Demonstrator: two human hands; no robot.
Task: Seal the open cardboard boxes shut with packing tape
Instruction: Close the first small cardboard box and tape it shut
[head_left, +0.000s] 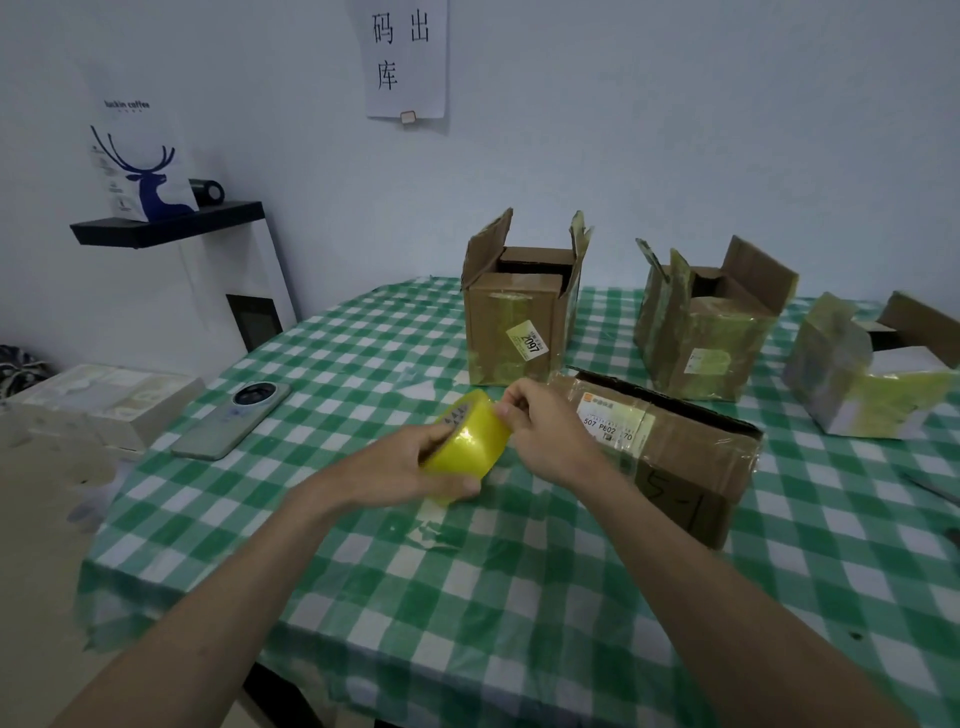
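Tape roll (470, 441) sits above the checked table (519, 597), wrapped in the curled fingers of your left hand (410, 467), while your right hand (540, 421) pinches at its upper edge, likely hunting the loose end. Pick that end free with a nail, peel it straight so it doesn't split, then carry it to the flat box (670, 447) just beside; three open boxes (519, 322) wait behind

Two bare forearms, no sleeves visible. Left hand (415, 465) and right hand (545, 431) bare: no gloves, rings, watch.
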